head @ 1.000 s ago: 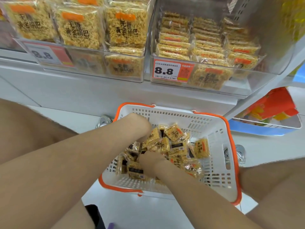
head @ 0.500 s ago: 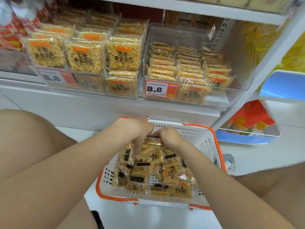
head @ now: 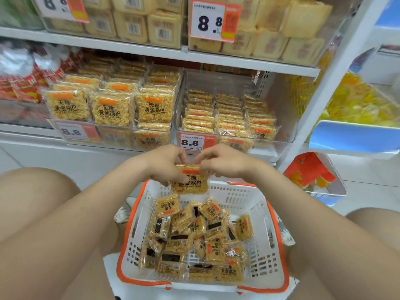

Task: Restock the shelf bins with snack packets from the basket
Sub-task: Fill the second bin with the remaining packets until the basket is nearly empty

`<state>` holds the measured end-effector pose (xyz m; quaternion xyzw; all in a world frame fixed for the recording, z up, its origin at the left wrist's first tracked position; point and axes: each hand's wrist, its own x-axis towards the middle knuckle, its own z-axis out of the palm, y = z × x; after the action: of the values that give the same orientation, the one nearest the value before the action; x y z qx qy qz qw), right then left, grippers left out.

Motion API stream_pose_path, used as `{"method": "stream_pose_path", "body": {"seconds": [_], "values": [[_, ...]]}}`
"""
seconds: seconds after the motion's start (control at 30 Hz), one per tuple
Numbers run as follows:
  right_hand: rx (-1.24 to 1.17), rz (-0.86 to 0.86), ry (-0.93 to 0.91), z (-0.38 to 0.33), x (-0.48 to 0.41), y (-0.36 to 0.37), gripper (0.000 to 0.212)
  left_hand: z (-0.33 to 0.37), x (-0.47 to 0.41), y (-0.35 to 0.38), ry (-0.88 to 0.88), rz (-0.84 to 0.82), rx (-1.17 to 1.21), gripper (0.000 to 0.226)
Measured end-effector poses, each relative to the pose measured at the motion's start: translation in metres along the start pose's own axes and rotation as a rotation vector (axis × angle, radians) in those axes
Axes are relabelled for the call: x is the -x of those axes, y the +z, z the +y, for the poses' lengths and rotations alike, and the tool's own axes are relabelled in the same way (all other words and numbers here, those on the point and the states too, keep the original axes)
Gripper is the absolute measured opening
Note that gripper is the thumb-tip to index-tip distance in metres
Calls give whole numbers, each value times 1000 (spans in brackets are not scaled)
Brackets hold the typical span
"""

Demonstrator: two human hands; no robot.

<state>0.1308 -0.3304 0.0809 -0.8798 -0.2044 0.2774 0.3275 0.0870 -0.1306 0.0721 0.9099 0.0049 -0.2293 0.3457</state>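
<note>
Above the basket's [head: 253, 197] far rim, a rice-crisp packet [head: 189, 180] is pinched by left hand [head: 166, 164] and right hand [head: 221, 162]; many packets [head: 194, 237] remain inside; the right-hand bin [head: 234, 118], part filled, awaits more.

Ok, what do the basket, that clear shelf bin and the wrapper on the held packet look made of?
The basket: apparently moulded hard plastic, matte white slotted walls, orange rim. The shelf bin: clear rigid plastic, perhaps acrylic; packets show through its walls. The held packet: thin glossy film, probably plastic; it glints and the snack shows through.
</note>
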Motion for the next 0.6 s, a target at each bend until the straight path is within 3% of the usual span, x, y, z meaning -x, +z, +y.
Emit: {"method": "stream_pose_path", "body": {"seconds": [0.17,0.27,0.37,0.6], "values": [[297,-32,-91,-5,-1,-18,33,21,-8,2,-105,149,390,34],[285,-54,-72,-2,0,-36,38,31,-15,3,-145,277,596,24],[198,-84,-85,2,1,-46,25,37,-19,3,-186,335,754,22],[264,-82,-48,3,1,-47,19,48,-21,7,-208,370,765,57]]}}
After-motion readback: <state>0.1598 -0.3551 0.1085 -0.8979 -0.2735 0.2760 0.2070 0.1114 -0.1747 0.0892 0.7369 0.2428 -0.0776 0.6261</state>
